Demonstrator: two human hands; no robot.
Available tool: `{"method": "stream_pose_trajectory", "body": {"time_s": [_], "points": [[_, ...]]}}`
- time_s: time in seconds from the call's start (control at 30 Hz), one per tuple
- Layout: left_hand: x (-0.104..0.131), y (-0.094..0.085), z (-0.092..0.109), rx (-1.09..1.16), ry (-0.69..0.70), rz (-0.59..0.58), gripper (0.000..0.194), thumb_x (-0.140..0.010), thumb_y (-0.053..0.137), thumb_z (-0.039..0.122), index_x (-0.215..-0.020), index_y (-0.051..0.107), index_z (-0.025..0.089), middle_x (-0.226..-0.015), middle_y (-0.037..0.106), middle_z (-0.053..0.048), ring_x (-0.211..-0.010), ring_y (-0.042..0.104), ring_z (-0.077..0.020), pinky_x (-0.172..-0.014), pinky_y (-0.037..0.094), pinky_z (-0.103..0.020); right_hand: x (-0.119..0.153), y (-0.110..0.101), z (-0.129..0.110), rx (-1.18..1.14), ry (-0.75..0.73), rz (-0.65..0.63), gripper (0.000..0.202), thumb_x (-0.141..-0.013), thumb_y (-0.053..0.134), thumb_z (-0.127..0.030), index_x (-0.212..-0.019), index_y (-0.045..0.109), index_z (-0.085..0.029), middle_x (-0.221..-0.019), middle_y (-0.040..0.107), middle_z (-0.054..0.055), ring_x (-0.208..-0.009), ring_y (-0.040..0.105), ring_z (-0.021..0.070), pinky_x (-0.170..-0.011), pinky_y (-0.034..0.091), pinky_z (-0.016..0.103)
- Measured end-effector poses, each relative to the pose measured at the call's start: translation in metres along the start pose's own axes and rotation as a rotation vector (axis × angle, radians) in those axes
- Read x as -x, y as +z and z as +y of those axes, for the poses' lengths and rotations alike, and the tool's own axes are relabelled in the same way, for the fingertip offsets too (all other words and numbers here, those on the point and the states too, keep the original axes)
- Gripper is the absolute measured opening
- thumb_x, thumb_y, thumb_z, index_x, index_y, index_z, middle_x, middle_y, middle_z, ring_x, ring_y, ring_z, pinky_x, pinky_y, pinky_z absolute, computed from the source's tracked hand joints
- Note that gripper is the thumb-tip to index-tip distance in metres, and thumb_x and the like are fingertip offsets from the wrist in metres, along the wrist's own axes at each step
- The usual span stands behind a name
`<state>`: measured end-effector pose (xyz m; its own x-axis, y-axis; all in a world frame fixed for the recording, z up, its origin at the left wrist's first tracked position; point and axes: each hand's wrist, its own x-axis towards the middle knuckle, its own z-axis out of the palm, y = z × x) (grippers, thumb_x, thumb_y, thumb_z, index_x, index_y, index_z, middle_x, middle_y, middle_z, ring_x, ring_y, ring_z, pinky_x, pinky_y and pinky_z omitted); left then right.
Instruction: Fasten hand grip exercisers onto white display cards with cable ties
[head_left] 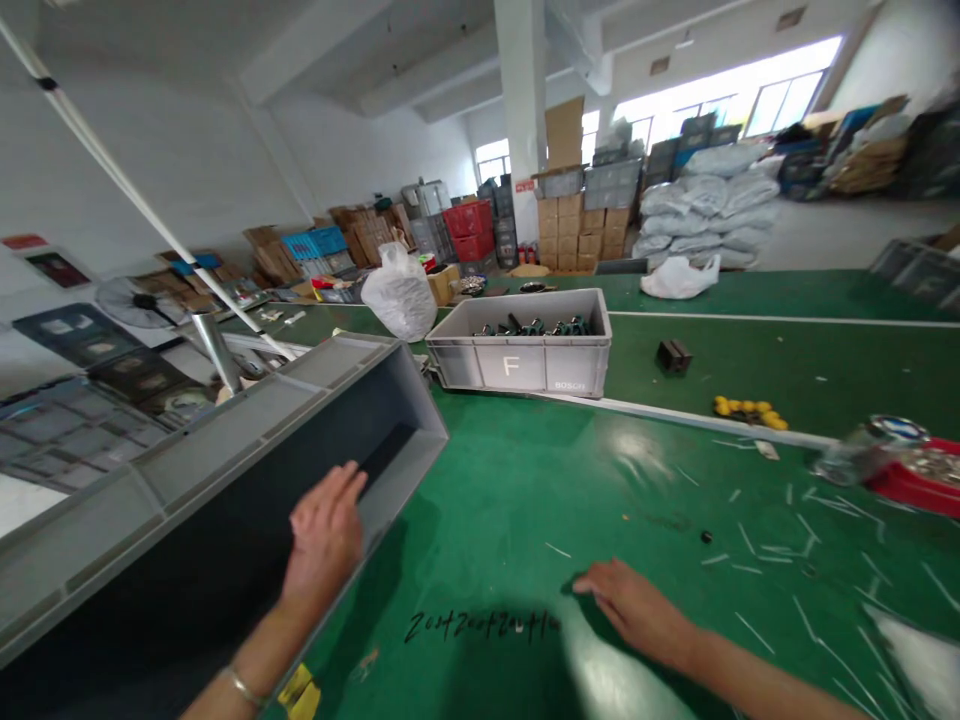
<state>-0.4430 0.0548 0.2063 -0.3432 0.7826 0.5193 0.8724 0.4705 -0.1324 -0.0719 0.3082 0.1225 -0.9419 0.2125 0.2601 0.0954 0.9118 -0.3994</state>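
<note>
My left hand (pixel 328 530) is over the opening of a large grey crate (pixel 292 395) that lies tilted on its side at the left; its fingers are stretched and seem to hold nothing. Low over the green table (pixel 495 510) is my right hand (pixel 626 600), its fingers extended near handwritten black numbers on the surface. I cannot tell whether its fingertips touch the table. A grey bin (pixel 521 365) marked F, with dark green and metal parts inside, stands upright beyond both hands.
Thin clear strips, yellow pieces (pixel 750 411), a dark block (pixel 673 357), a clear jar (pixel 862 450) and a red tray (pixel 919 490) lie to the right. A white plastic bag (pixel 401 295) stands behind the crate. Yellow tape (pixel 300 692) is near the front edge.
</note>
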Motion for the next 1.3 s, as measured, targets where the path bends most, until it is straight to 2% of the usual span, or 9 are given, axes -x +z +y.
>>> {"method": "stream_pose_trajectory", "body": {"time_s": [0.13,0.23,0.47,0.57,0.63,0.8,1.07,1.2,1.3], "points": [[0.101,0.127,0.088,0.227,0.009,-0.166,0.044,-0.094,0.044,0.023,-0.137,0.051,0.017,-0.143,0.053,-0.013,-0.129,0.054,-0.0267,-0.101,0.050,-0.045,-0.099,-0.031,0.098,0.273,0.103,0.110,0.031,-0.086,0.051,-0.011,-0.108,0.068,-0.024,-0.102,0.074,0.008,-0.092,0.069,0.0257,-0.080,0.054,0.039],[0.154,0.188,0.109,0.240,-0.065,-0.207,0.045,-0.093,0.047,0.024,-0.137,0.052,0.018,-0.142,0.055,-0.013,-0.128,0.055,-0.0273,-0.098,0.051,-0.044,-0.180,-0.049,0.153,0.361,0.230,0.180,0.034,-0.091,0.050,-0.018,-0.122,0.059,-0.009,-0.118,0.068,0.019,-0.107,0.062,0.0288,-0.091,0.048,0.043],[0.173,0.205,0.076,0.304,0.026,-0.255,0.052,-0.090,0.055,0.029,-0.141,0.048,0.023,-0.144,0.054,-0.011,-0.125,0.057,-0.0269,-0.095,0.051,-0.044,-0.327,-0.067,0.240,0.492,0.401,0.351,0.057,-0.099,0.045,-0.029,-0.141,0.032,0.007,-0.154,0.024,0.030,-0.141,0.026,0.0376,-0.113,0.019,0.055],[0.169,0.201,0.071,0.348,0.043,-0.260,0.051,-0.088,0.056,0.028,-0.139,0.050,0.022,-0.143,0.054,-0.012,-0.125,0.057,-0.0281,-0.095,0.051,-0.044,-0.362,-0.079,0.272,0.513,0.445,0.261,0.070,-0.103,0.006,-0.034,-0.114,0.035,0.029,-0.137,0.039,0.035,-0.134,0.031,0.0396,-0.107,0.019,0.056],[0.166,0.197,0.072,0.384,0.019,-0.266,0.050,-0.088,0.056,0.028,-0.137,0.051,0.022,-0.143,0.054,-0.012,-0.126,0.056,-0.0284,-0.098,0.049,-0.044,-0.370,-0.084,0.287,0.490,0.469,0.215,0.078,-0.102,0.007,-0.044,-0.102,0.041,0.026,-0.128,0.047,0.033,-0.128,0.037,0.0351,-0.104,0.022,0.054],[0.162,0.187,0.080,0.427,-0.091,-0.319,0.042,-0.092,0.051,0.025,-0.133,0.054,0.025,-0.143,0.054,-0.008,-0.130,0.053,-0.0276,-0.099,0.049,-0.047,-0.337,-0.088,0.290,0.452,0.433,0.251,0.056,-0.103,0.037,-0.047,-0.103,0.053,0.007,-0.121,0.058,0.022,-0.115,0.044,0.0198,-0.103,0.024,0.044],[0.158,0.184,0.089,0.624,-0.340,-0.339,0.034,-0.092,0.048,0.038,-0.125,0.059,0.040,-0.136,0.060,-0.003,-0.126,0.056,-0.0302,-0.103,0.048,-0.056,-0.179,-0.106,0.213,0.538,0.354,0.177,0.038,-0.097,0.047,-0.047,-0.104,0.063,-0.013,-0.100,0.065,0.015,-0.095,0.056,0.0289,-0.079,0.037,0.038],[0.067,0.146,0.063,0.679,-0.623,-0.159,0.045,-0.097,0.034,0.044,-0.140,0.045,0.034,-0.141,0.054,-0.006,-0.132,0.051,-0.0275,-0.113,0.040,-0.054,-0.121,-0.104,0.171,0.581,0.246,-0.072,0.037,-0.098,0.045,-0.049,-0.092,0.063,-0.018,-0.087,0.065,0.011,-0.078,0.058,0.0221,-0.065,0.035,0.030],[-0.046,0.112,0.040,0.589,-0.491,0.051,0.049,-0.099,0.033,0.044,-0.137,0.050,0.017,-0.138,0.055,-0.011,-0.131,0.050,-0.0251,-0.116,0.036,-0.045,-0.092,-0.104,0.159,0.536,0.150,-0.194,0.029,-0.099,0.044,-0.039,-0.087,0.061,-0.019,-0.081,0.064,0.007,-0.072,0.058,0.0185,-0.062,0.035,0.028]]}}
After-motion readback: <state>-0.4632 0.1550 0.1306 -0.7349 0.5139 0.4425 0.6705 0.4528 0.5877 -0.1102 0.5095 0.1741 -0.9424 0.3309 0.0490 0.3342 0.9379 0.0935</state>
